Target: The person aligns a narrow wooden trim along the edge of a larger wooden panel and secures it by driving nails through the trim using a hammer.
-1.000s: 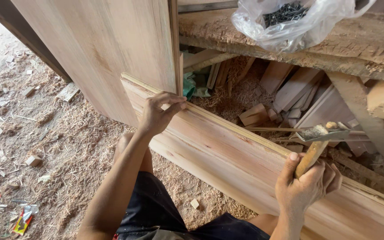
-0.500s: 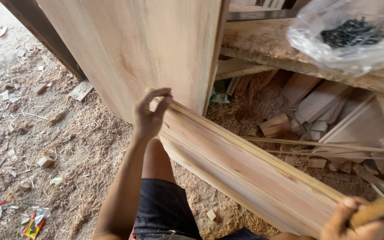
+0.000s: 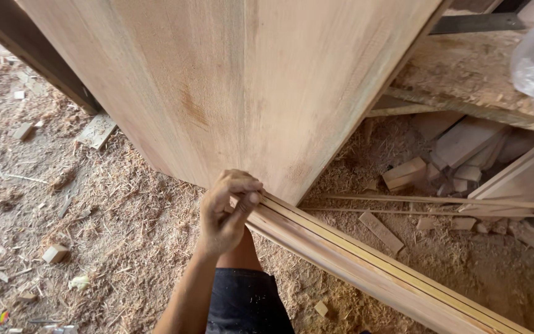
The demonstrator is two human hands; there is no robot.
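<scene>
wood panel (image 3: pixel 236 86) pinkish-tan, fine vertical grain; long plank (image 3: pixel 366 266) pale brown with yellow edge stripes; shorts (image 3: pixel 245 303) black; sawdust floor (image 3: pixel 94 210) tan

A dirt floor (image 3: pixel 112 222) lies thick with sawdust and wood chips. Right of it, offcut blocks (image 3: pixel 406 173) pile under a rough, sawdust-covered workbench (image 3: pixel 465 86). Daylight is soft.
</scene>
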